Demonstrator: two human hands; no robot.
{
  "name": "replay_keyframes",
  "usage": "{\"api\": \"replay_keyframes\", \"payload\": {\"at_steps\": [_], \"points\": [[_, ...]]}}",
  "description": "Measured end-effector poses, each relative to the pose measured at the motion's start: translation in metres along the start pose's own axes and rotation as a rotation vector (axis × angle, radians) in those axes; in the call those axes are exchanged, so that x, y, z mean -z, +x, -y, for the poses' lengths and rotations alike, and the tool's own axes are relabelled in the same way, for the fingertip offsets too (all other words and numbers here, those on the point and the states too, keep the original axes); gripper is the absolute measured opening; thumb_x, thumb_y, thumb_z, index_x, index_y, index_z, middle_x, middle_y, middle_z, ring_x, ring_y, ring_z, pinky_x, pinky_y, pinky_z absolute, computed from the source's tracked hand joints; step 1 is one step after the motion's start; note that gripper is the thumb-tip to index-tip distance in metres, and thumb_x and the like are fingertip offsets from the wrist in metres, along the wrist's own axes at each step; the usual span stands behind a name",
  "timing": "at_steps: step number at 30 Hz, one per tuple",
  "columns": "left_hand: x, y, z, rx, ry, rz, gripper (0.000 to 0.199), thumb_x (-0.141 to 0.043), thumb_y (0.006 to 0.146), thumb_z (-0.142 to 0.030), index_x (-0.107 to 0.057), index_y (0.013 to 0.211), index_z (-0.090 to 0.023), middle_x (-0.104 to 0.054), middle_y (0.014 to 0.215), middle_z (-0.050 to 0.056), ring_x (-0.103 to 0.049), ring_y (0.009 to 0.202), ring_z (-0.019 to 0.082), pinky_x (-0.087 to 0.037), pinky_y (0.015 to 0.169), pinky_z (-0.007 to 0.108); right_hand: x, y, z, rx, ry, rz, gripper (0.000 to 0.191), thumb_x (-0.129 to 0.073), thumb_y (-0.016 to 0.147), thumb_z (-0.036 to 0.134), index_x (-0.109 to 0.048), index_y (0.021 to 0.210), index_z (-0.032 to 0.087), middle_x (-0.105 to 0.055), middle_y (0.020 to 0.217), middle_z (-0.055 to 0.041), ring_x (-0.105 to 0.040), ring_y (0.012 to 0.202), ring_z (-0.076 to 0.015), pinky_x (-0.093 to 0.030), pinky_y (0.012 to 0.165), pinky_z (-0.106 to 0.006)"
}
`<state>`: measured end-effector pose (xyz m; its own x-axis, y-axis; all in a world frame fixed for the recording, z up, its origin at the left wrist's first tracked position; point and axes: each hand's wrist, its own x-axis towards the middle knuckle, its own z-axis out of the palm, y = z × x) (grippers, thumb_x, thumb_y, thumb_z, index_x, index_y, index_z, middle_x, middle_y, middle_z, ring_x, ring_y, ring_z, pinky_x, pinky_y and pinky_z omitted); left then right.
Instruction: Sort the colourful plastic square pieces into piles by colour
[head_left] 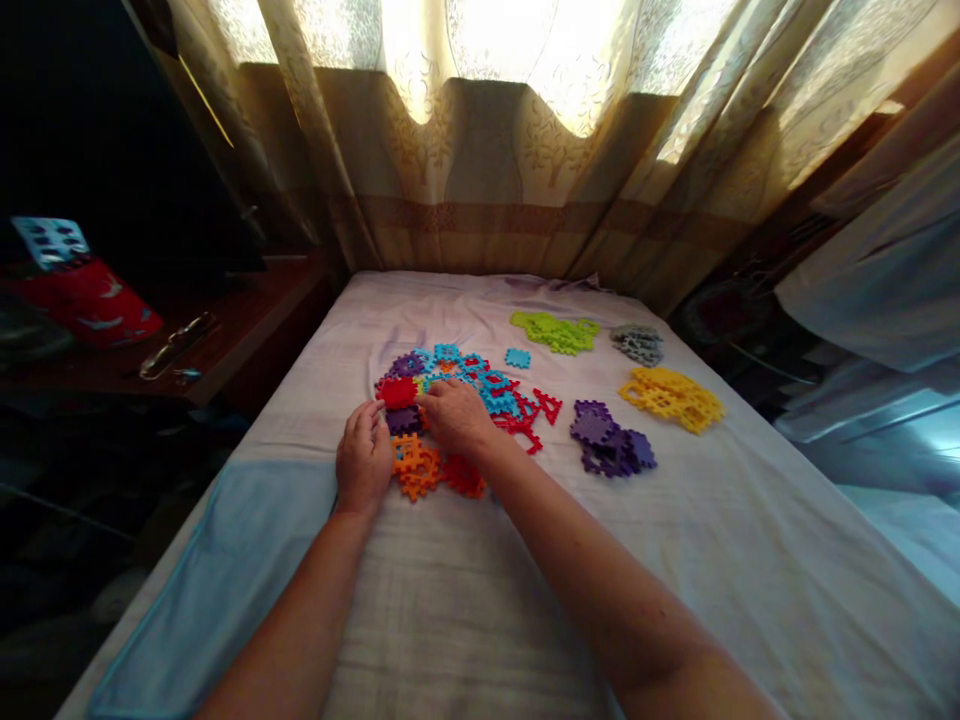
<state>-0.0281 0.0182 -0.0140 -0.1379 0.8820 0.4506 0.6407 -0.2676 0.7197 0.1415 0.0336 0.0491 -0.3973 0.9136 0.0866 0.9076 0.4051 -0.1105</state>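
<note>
A mixed pile of flat, notched plastic puzzle pieces lies in front of me, in red, blue, purple and orange. My left hand (364, 455) rests at the pile's left edge, fingers loosely bent, the tips beside a red square piece (398, 393). Over the middle of the pile, my right hand (454, 412) reaches down with its fingers pinched together. What lies between those fingertips is too small to make out; a bit of yellow-green shows beside them. Orange pieces (417, 468) lie just below the hands. Blue pieces (496, 388) and red triangles (548, 405) spread out to the right.
Sorted by colour, lime green pieces (556, 332), grey pieces (637, 344), yellow pieces (673, 398) and purple pieces (611, 440) lie in heaps on the right. One blue square (517, 358) lies apart. A blue cloth (225, 570) covers the bed's left edge. Curtains (487, 170) hang behind.
</note>
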Motion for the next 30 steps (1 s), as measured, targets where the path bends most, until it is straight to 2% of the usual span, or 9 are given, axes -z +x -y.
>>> {"api": "replay_keyframes", "payload": {"at_steps": [7, 10, 14, 18, 21, 24, 30], "points": [[0.001, 0.0, 0.0, -0.005, 0.007, 0.062, 0.037, -0.042, 0.088, -0.022, -0.063, 0.118, -0.018, -0.067, 0.123, 0.011, -0.064, 0.114, 0.021, -0.048, 0.105, 0.038, -0.004, 0.008, 0.005, 0.021, 0.046, 0.009, 0.041, -0.058, 0.089, 0.041, -0.062, 0.126, 0.024, -0.064, 0.127, -0.0088, -0.052, 0.119, -0.0268, -0.04, 0.099, -0.041], [0.002, 0.0, 0.0, 0.023, -0.019, 0.064, 0.036, -0.042, 0.089, -0.023, -0.063, 0.119, -0.02, -0.067, 0.123, 0.009, -0.064, 0.114, 0.021, -0.048, 0.105, 0.037, -0.003, 0.007, 0.007, 0.033, 0.045, 0.035, 0.039, -0.059, 0.09, 0.04, -0.062, 0.125, 0.023, -0.067, 0.122, -0.0094, -0.054, 0.118, -0.0273, -0.04, 0.097, -0.042], [0.002, 0.0, 0.0, 0.08, -0.069, 0.06, 0.037, -0.042, 0.089, -0.025, -0.064, 0.119, -0.021, -0.069, 0.119, 0.008, -0.065, 0.112, 0.021, -0.048, 0.104, 0.038, 0.001, -0.001, 0.004, 0.014, 0.068, 0.005, 0.034, -0.057, 0.09, 0.037, -0.065, 0.121, 0.022, -0.07, 0.118, -0.0093, -0.056, 0.116, -0.0259, -0.041, 0.097, -0.039], [0.002, 0.0, -0.001, 0.114, -0.082, 0.06, 0.036, -0.044, 0.089, -0.027, -0.064, 0.118, -0.022, -0.071, 0.113, 0.007, -0.066, 0.109, 0.021, -0.048, 0.103, 0.038, 0.003, -0.014, -0.006, -0.044, 0.111, -0.026, 0.036, -0.053, 0.092, 0.03, -0.064, 0.125, 0.021, -0.07, 0.119, -0.009, -0.059, 0.114, -0.0233, -0.041, 0.099, -0.037], [0.002, 0.0, -0.003, 0.121, -0.064, 0.069, 0.037, -0.045, 0.088, -0.028, -0.064, 0.119, -0.022, -0.071, 0.112, 0.007, -0.066, 0.108, 0.022, -0.049, 0.102, 0.038, 0.003, -0.022, -0.012, -0.03, 0.125, -0.023, 0.037, -0.053, 0.092, 0.032, -0.064, 0.126, 0.02, -0.069, 0.122, -0.0087, -0.057, 0.116, -0.0242, -0.041, 0.101, -0.039], [0.002, 0.0, -0.003, 0.129, -0.073, 0.093, 0.039, -0.044, 0.088, -0.029, -0.063, 0.121, -0.02, -0.071, 0.113, 0.008, -0.066, 0.107, 0.022, -0.049, 0.101, 0.039, 0.002, -0.02, -0.01, -0.005, 0.104, -0.026, 0.039, -0.056, 0.09, 0.034, -0.063, 0.127, 0.022, -0.067, 0.127, -0.0074, -0.054, 0.121, -0.0251, -0.04, 0.102, -0.04], [0.003, 0.0, -0.004, 0.157, -0.11, 0.128, 0.04, -0.044, 0.088, -0.032, -0.063, 0.121, -0.021, -0.073, 0.109, 0.008, -0.068, 0.102, 0.022, -0.051, 0.098, 0.038, -0.001, -0.005, -0.006, 0.027, 0.031, 0.015, 0.032, -0.057, 0.091, 0.035, -0.067, 0.121, 0.027, -0.068, 0.124, -0.0058, -0.057, 0.117, -0.0247, -0.042, 0.096, -0.037]]}}
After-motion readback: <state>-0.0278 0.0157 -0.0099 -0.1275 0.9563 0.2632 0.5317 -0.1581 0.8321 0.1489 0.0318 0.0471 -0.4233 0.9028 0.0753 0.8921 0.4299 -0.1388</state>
